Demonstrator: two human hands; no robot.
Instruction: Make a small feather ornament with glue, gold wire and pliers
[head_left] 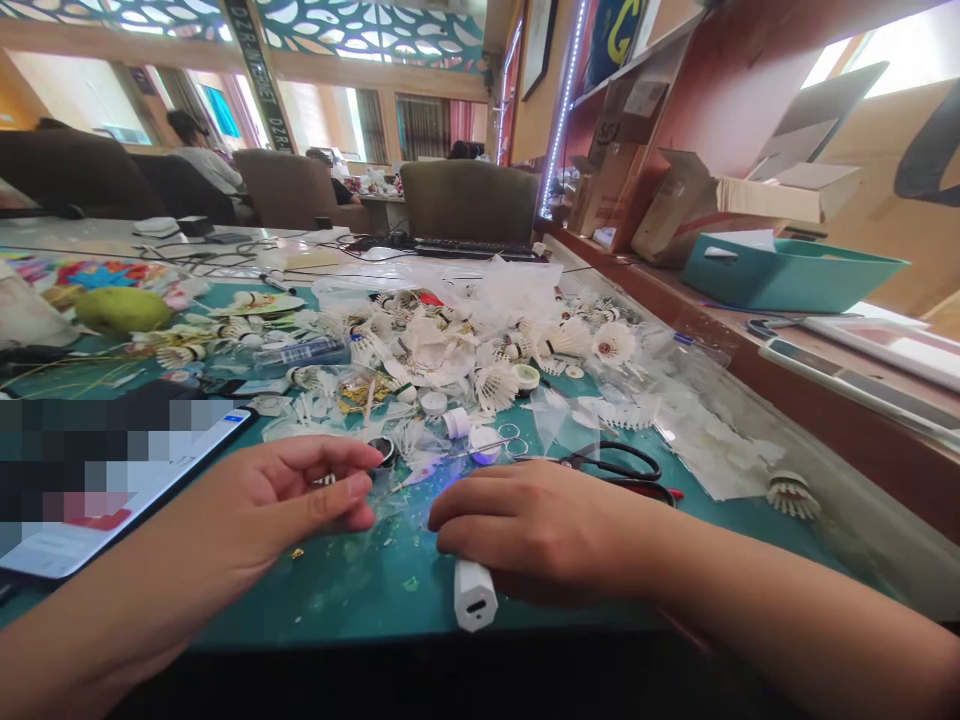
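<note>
My right hand (pixel 540 530) is closed around a white faceted stick-shaped lamp (pixel 475 598), with its port end toward me. Blue-violet light falls on the mat just beyond my fingers. To its left, my left hand (pixel 315 490) is curled, thumb and fingers drawn together. Whatever they hold, if anything, is too small to make out. A pale pointed sliver (pixel 415 474) shows between the hands, lit violet. Just past them are small silver scissors (pixel 514 440), a white jar (pixel 455 423) and a round black-rimmed pot (pixel 383 452). Black-handled scissors (pixel 630 460) lie beyond my right hand.
A heap of shuttlecocks (pixel 495 385) and clear plastic bags spreads over the green mat (pixel 352 590). On the left are a phone (pixel 180 475) and a green fruit (pixel 124 310). A teal bin (pixel 787 272) stands on the right ledge. People sit behind chairs (pixel 469 205).
</note>
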